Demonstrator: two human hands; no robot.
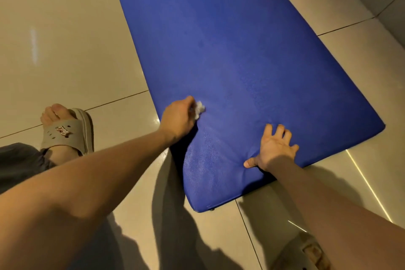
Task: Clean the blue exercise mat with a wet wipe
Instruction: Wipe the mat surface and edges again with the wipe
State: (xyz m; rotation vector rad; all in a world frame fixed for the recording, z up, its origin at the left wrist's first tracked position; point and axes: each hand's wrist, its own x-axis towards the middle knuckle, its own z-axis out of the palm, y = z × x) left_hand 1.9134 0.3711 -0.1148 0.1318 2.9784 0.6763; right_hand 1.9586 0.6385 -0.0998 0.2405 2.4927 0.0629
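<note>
While the left hand (178,119) pinches a balled wet wipe (199,109) at the blue exercise mat (241,50)'s near left edge, right hand (275,148) spread flat bracing it: risk, mat sliding on glossy tile if brace lifts.

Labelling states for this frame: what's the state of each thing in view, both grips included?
Left grip: curled round the white crumpled wet wipe.
Right grip: fingers spread, pressing the blue padded exercise mat.
Wet wipe: bunched, against the mat.
Mat: flat on the beige tiled floor, dented under the right grip.
Beige slide sandal: worn, on the floor beside the mat.
</note>
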